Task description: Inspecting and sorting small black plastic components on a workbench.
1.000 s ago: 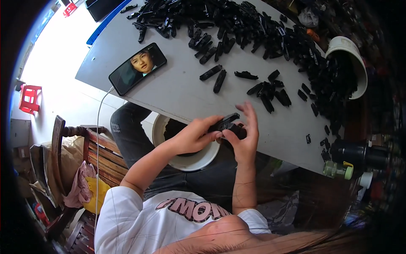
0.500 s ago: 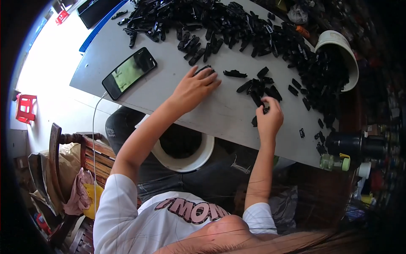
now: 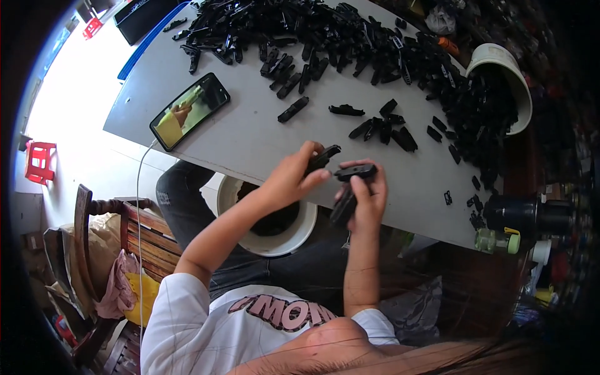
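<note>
Near the table's front edge, my left hand (image 3: 289,178) grips a narrow black plastic part (image 3: 323,159) between thumb and fingers. Close on its right, my right hand (image 3: 370,199) is closed around black plastic parts: one (image 3: 357,171) lies across the fingers, and another (image 3: 343,207) hangs below toward the palm. Their exact kind I cannot make out. Beyond the hands, a single black part (image 3: 293,109) and another one (image 3: 346,110) lie on the grey table (image 3: 250,137). A small cluster of similar parts (image 3: 377,128) rests to the right of these.
A large heap of black parts (image 3: 300,28) covers the far side. At the right, a white bucket (image 3: 524,94) lies tipped, spilling more. A phone (image 3: 190,111) with a cable lies at left. Below the table edge, a white bucket (image 3: 306,231) stands by my legs. A clear bottle (image 3: 490,240) sits at right.
My left hand has drawn back toward me and now holds a black part. My right hand has moved left and nearer from the cluster, carrying parts. The phone's picture has changed.
</note>
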`<action>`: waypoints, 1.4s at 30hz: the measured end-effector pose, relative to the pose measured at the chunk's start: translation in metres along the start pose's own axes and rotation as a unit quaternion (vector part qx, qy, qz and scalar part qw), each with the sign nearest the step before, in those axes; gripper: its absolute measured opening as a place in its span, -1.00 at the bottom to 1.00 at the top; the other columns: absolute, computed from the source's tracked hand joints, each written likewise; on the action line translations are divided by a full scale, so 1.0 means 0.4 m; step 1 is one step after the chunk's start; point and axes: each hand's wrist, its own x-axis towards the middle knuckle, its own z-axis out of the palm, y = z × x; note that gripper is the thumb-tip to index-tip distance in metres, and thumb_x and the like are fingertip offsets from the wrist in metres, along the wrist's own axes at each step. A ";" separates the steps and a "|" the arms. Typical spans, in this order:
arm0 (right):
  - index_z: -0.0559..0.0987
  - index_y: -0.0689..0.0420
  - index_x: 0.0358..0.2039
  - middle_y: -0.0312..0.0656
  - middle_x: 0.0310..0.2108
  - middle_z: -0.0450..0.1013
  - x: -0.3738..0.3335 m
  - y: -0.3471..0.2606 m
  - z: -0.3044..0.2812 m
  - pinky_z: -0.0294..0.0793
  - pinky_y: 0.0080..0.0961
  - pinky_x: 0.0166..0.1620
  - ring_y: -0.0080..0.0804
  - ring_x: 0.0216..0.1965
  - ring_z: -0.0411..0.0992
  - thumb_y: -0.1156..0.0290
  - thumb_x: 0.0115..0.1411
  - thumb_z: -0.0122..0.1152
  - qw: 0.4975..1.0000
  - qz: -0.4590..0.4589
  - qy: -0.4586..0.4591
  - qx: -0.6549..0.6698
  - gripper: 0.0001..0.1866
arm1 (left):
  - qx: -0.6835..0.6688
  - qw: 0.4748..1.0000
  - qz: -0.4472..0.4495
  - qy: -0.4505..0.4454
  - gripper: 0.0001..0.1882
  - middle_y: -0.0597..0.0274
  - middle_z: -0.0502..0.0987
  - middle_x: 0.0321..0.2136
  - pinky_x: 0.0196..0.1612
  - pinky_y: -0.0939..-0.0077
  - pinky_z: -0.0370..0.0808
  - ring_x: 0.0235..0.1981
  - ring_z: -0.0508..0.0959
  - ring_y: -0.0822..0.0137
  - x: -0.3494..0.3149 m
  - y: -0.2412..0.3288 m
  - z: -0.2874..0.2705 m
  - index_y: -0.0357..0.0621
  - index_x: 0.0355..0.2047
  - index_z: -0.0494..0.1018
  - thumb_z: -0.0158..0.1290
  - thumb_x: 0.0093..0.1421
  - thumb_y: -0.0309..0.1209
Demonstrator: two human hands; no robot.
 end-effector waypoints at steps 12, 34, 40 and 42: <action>0.40 0.25 -0.02 -0.23 -0.03 0.28 -0.047 0.103 0.071 0.34 -0.70 -0.22 -0.62 -0.24 0.34 0.38 0.16 0.17 0.986 -0.124 0.016 -0.115 -0.60 | -0.072 0.994 0.077 -0.011 -0.59 -0.09 0.47 -0.43 -0.38 0.43 0.41 -0.47 0.49 0.13 -0.073 0.014 -0.020 -0.28 -0.04 0.25 0.06 0.15 -0.37; 0.41 0.22 -0.18 -0.06 -0.12 0.45 -0.091 0.100 0.106 0.44 -0.65 -0.23 -0.50 -0.19 0.42 0.57 0.02 0.23 0.990 0.107 -0.089 -0.019 -0.68 | -0.002 0.995 0.090 -0.050 -0.55 -0.12 0.47 -0.34 -0.26 0.22 0.43 -0.27 0.47 -0.11 -0.192 -0.009 -0.103 -0.30 -0.03 0.29 0.06 0.07 -0.42; 0.44 0.24 -0.14 -0.15 -0.14 0.45 -0.108 0.133 0.067 0.34 -0.61 -0.05 -0.50 -0.17 0.40 0.44 0.15 0.15 0.969 0.052 -0.143 -0.194 -0.73 | 0.182 0.973 0.136 -0.052 -0.72 0.12 0.46 -0.31 -0.22 0.30 0.43 -0.23 0.47 0.08 -0.139 -0.021 -0.187 -0.18 -0.20 0.44 0.06 0.05 -0.39; 0.49 0.26 -0.21 -0.14 -0.17 0.46 -0.069 0.121 0.018 0.34 -0.60 -0.06 -0.51 -0.20 0.40 0.45 0.16 0.14 0.973 0.008 -0.101 -0.210 -0.80 | 0.271 0.951 0.144 0.024 -0.70 0.13 0.44 -0.24 -0.15 0.32 0.41 -0.13 0.43 0.11 -0.065 -0.008 -0.195 -0.12 -0.16 0.44 0.03 0.04 -0.48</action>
